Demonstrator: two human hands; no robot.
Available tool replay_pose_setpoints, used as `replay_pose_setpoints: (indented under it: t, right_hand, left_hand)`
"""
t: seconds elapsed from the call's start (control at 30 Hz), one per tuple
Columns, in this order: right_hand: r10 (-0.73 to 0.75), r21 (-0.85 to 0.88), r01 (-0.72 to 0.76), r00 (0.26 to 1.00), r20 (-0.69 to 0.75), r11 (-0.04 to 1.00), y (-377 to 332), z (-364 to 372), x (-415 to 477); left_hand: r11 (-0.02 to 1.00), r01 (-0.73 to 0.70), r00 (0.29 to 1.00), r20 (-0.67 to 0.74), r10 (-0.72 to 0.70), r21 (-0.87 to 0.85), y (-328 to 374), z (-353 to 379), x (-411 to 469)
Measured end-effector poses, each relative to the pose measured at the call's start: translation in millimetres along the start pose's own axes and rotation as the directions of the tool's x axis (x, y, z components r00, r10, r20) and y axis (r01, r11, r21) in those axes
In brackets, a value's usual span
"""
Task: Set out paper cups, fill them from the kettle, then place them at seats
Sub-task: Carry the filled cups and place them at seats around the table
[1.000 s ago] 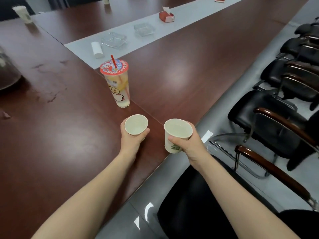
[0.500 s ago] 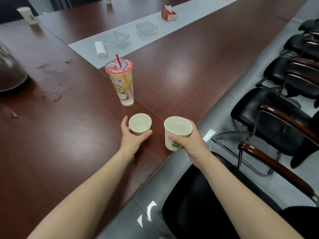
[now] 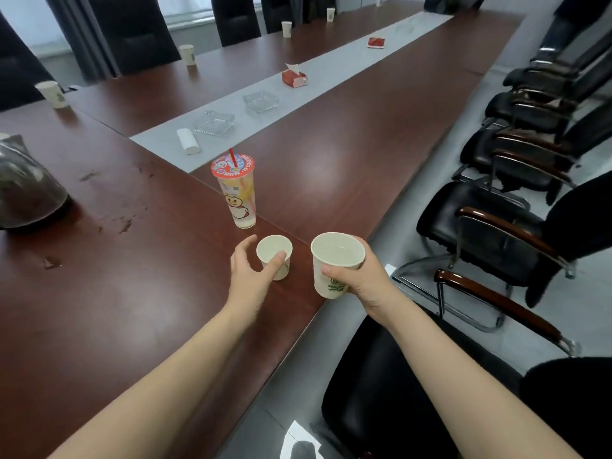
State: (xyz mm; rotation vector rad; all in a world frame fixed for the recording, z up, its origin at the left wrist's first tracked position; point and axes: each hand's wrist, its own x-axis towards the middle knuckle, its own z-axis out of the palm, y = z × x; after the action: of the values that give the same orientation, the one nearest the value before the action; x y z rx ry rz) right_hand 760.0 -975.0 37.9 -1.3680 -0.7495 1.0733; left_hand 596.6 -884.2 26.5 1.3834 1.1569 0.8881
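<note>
A small white paper cup (image 3: 272,251) with water in it stands on the dark red table (image 3: 347,154) close to its near edge. My left hand (image 3: 248,276) curves around it: the thumb touches the cup's front, while the fingers are spread slightly away from its left side. My right hand (image 3: 362,279) grips a second paper cup (image 3: 332,260) with a green print, also holding water. It is held upright just off the table edge. The dark glass kettle (image 3: 26,190) stands at the far left of the table.
A tall plastic drink cup (image 3: 235,190) with a red lid and straw stands just behind the small cup. Paper cups (image 3: 53,94) (image 3: 187,54) (image 3: 286,29) sit at far seats. Glass ashtrays (image 3: 214,123), a tissue box (image 3: 294,77) and black chairs (image 3: 496,233) on the right.
My left hand's fingers have loosened from the small cup standing on the table. My right hand keeps its cup in about the same spot. My view has tilted up along the table.
</note>
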Motion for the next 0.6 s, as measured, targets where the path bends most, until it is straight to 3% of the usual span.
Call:
replay_pose_setpoints:
  t: [0.13, 0.2, 0.3, 0.37, 0.6]
  right_hand:
    - [-0.051, 0.064, 0.057, 0.995, -0.090, 0.996, -14, 3, -37]
    - [-0.062, 0.112, 0.078, 0.989, -0.136, 0.991, -20, 2, -59]
    - [-0.085, 0.127, 0.114, 0.974, -0.212, 0.985, -27, -6, -98]
    - [-0.103, 0.119, 0.138, 0.960, -0.260, 0.983, -33, -18, -128]
    - [-0.160, 0.023, 0.190, 0.880, -0.447, 0.981, -55, -73, -233]
  left_hand:
    - [0.998, 0.024, 0.992, 0.124, -0.017, -0.056, 32, 13, -31]
    - [0.985, 0.126, 0.968, 0.232, -0.097, -0.115, 48, 23, -52]
    - [0.942, 0.308, 0.870, 0.440, -0.222, -0.133, 69, 39, -87]
    - [0.930, 0.355, 0.787, 0.567, -0.243, -0.096, 82, 53, -111]
    - [0.957, 0.291, 0.535, 0.825, -0.183, 0.024, 116, 108, -201]
